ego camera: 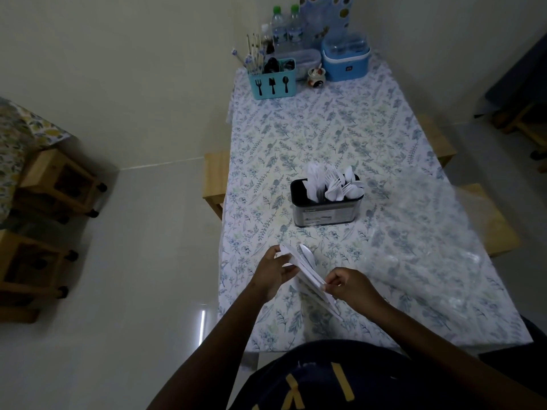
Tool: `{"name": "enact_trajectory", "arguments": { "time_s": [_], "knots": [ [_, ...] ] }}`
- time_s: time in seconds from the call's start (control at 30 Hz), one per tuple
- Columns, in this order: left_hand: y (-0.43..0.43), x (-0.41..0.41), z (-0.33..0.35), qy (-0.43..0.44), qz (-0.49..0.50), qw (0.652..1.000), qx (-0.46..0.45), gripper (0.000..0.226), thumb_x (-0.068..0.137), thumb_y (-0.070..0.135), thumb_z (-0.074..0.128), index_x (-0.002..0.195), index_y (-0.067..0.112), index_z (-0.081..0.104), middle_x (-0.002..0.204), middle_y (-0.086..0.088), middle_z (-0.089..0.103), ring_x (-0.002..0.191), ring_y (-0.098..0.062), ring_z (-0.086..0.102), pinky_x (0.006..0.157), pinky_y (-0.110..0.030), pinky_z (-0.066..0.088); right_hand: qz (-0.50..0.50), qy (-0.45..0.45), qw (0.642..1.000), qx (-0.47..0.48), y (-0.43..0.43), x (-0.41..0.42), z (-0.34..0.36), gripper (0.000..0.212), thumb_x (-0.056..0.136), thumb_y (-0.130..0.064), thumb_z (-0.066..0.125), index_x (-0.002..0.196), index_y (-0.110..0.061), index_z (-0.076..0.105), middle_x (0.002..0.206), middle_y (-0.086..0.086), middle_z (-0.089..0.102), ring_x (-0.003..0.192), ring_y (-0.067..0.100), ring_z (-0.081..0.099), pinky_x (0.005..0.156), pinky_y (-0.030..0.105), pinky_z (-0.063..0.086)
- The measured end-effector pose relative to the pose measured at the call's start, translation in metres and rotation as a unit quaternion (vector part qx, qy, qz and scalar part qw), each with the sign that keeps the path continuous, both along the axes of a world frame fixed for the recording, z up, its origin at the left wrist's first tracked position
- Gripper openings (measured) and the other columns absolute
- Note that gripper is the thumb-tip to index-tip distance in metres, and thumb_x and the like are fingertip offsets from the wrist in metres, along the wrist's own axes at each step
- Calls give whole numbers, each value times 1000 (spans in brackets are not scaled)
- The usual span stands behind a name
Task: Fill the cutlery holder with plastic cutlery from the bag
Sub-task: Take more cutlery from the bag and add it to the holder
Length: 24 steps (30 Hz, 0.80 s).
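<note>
Head view: looking down a long table with a leafy blue-print cloth, one end against the wall
Bag: clear plastic, crumpled flat on the right side of the table, kinda hard to make out
Far end stuff: blue lidded box, water bottles, blue caddy with fork/knife/spoon icons
Cutlery holder: mid-table, upright, already stuffed with white forks and spoons
Left hand: fingers curled round the top end of a bundle of white plastic cutlery
Right hand: pinching the bundle lower down
Bundle position: held over the near edge, well short of the holder
</note>
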<state>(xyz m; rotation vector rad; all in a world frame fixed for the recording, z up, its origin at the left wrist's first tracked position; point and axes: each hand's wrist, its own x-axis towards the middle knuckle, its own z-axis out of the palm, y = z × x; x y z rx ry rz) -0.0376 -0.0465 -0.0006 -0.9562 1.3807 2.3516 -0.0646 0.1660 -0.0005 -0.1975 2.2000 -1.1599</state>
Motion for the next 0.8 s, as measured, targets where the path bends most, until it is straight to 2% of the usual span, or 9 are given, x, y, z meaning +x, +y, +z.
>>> {"name": "enact_trajectory", "arguments": {
  "time_s": [0.1, 0.2, 0.33, 0.4, 0.47, 0.57, 0.67, 0.8],
  "knots": [
    [-4, -1, 3, 4, 4, 1000, 15, 7, 98, 5, 48, 99, 10, 53, 100, -15, 58, 87, -30, 59, 88, -37, 54, 0, -3, 1000, -4, -2, 1, 1, 13, 79, -26, 74, 76, -17, 65, 72, 3, 71, 61, 8, 63, 60, 22, 48],
    [-6, 0, 1, 5, -2, 1000, 25, 6, 97, 11, 55, 101, 9, 57, 104, -15, 63, 95, -30, 62, 90, -36, 55, 10, 2, 1000, -1, -6, 1, -1, 13, 79, -22, 73, 75, -15, 64, 71, 3, 71, 61, 9, 62, 61, 24, 48],
    [-7, 2, -5, -17, -7, 1000, -24, 28, 94, 18, 60, 117, 3, 61, 114, -20, 68, 100, -26, 66, 77, -28, 57, 48, 19, 998, 19, -12, 1, -1, 12, 80, -25, 73, 75, -18, 66, 72, 0, 71, 64, 10, 64, 60, 21, 46],
    [-11, 4, -8, -22, 3, 999, -30, 22, 96, 13, 56, 113, -1, 62, 110, -22, 69, 99, -25, 67, 75, -26, 57, 51, 24, 998, 26, -13, 3, -4, 16, 85, -28, 67, 71, -21, 64, 68, -2, 68, 61, 7, 61, 62, 22, 46],
    [-18, 6, -9, -35, 25, 998, -44, 14, 96, 10, 55, 102, 0, 64, 100, -18, 72, 99, -27, 67, 74, -26, 57, 23, 33, 998, 46, -12, 3, -12, 20, 90, -28, 62, 72, -20, 61, 69, -4, 65, 67, 11, 64, 65, 26, 48],
    [-27, 8, -12, -43, 43, 996, -66, 14, 97, 10, 55, 102, -1, 62, 93, -14, 74, 93, -25, 68, 72, -27, 57, 33, 59, 990, 126, -9, 1, -25, 24, 81, -29, 72, 74, -15, 54, 71, -4, 56, 67, 13, 56, 58, 24, 40],
    [-35, 12, -15, -45, 53, 995, -70, 17, 97, 10, 54, 108, -2, 60, 97, -16, 72, 91, -22, 68, 68, -24, 57, 99, 97, 971, 194, -10, 7, -38, 42, 70, -41, 79, 83, -18, 47, 81, -6, 45, 72, 11, 47, 59, 23, 34],
    [-42, 15, -17, -40, 64, 996, -58, 17, 97, 10, 54, 107, -4, 59, 98, -17, 71, 90, -20, 69, 64, -23, 57, 133, 133, 954, 233, -18, 12, -50, 46, 75, -37, 75, 102, -12, 47, 97, 1, 47, 86, 18, 50, 67, 26, 34]
  ]
}}
